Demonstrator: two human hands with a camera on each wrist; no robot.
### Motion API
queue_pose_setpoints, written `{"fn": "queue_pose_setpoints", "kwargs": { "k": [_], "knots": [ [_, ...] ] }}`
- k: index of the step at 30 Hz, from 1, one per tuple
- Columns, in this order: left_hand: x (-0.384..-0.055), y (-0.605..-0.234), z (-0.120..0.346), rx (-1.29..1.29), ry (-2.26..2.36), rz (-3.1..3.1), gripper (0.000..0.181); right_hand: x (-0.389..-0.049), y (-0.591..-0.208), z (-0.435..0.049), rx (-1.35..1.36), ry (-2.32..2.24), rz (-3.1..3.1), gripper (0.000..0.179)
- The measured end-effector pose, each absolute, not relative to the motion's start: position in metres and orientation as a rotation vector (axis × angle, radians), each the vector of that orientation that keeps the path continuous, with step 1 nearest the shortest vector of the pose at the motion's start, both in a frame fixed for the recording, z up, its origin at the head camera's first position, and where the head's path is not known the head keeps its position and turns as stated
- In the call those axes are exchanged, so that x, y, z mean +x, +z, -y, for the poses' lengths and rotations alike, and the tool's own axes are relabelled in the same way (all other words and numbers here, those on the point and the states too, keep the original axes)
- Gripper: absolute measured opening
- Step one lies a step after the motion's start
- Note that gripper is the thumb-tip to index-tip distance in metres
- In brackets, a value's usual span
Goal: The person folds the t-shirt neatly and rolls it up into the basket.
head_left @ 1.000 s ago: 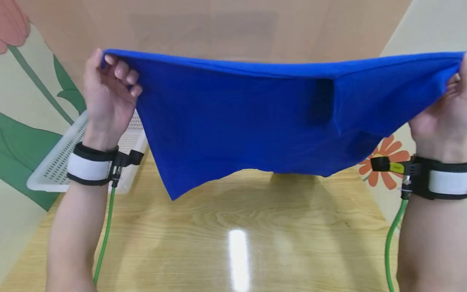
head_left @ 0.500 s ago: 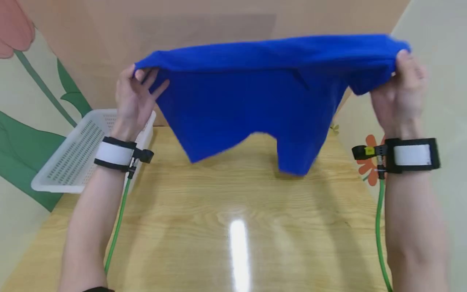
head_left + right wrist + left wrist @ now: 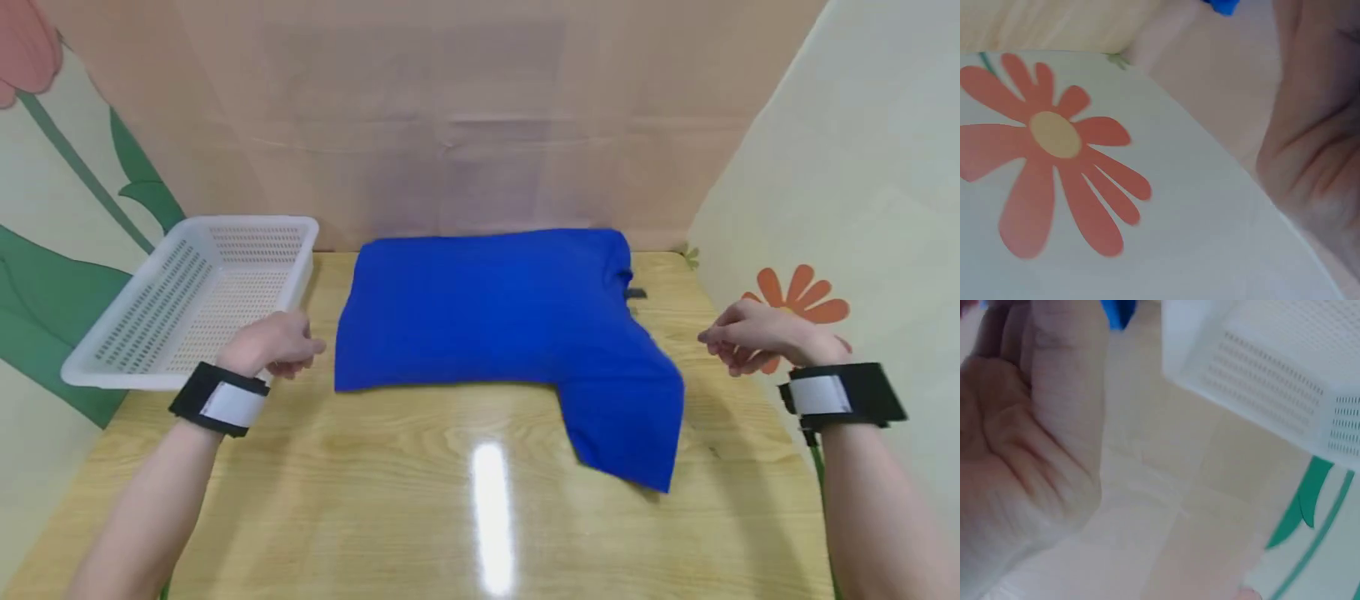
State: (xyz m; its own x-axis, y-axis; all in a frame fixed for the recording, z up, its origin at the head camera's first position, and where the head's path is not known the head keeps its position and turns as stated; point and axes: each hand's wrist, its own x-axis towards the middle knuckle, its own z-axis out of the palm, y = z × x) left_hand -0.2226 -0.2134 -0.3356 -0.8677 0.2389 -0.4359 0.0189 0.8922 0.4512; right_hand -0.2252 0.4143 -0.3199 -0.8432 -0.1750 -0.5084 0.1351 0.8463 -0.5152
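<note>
A blue cloth (image 3: 480, 308), maybe a garment, lies on the wooden table in a rough L shape. Its lower right part juts toward the near edge, and a small dark tag (image 3: 636, 293) sticks out on its right side. To the left of the cloth hovers my left hand (image 3: 277, 342), fingers loosely bent and holding nothing, beside the white basket. My right hand (image 3: 757, 333) is off to the cloth's right, its fingers also loosely bent around nothing. Only a blue corner of cloth (image 3: 1119, 312) shows in the left wrist view.
A white perforated plastic basket (image 3: 202, 308) stands at the back left of the wooden table (image 3: 390, 500). Beige sheeting (image 3: 450, 125) rises behind the table. Flower-patterned panels flank both sides, with an orange flower (image 3: 802, 300) on the right.
Both hands have let go of the blue cloth, which was held up and stretched between them and now lies on the table. The hands have come down to either side of it.
</note>
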Motion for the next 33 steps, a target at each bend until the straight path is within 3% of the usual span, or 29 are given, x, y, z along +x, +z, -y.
{"fn": "queue_pose_setpoints", "kwargs": {
  "k": [6,11,15,19,33],
  "knots": [
    [-0.242,-0.37,0.185,0.564,0.597,-2.686,0.021,-0.248,-0.354,-0.39,-0.031,-0.708,-2.542,0.038],
    [-0.261,-0.418,0.17,0.773,0.614,-2.676,0.041,-0.263,-0.391,-0.356,-0.23,-0.721,-2.627,0.033],
    [-0.267,-0.441,0.165,0.699,0.532,-2.654,0.075,-0.269,-0.422,-0.336,-0.396,-0.626,-2.765,0.037],
    [-0.267,-0.448,0.162,0.64,0.358,-2.683,0.097,-0.271,-0.44,-0.328,-0.381,-0.494,-2.845,0.049],
    [-0.236,-0.429,0.148,0.367,0.108,-2.577,0.128,-0.271,-0.449,-0.32,-0.131,-0.255,-2.821,0.064]
  ]
}}
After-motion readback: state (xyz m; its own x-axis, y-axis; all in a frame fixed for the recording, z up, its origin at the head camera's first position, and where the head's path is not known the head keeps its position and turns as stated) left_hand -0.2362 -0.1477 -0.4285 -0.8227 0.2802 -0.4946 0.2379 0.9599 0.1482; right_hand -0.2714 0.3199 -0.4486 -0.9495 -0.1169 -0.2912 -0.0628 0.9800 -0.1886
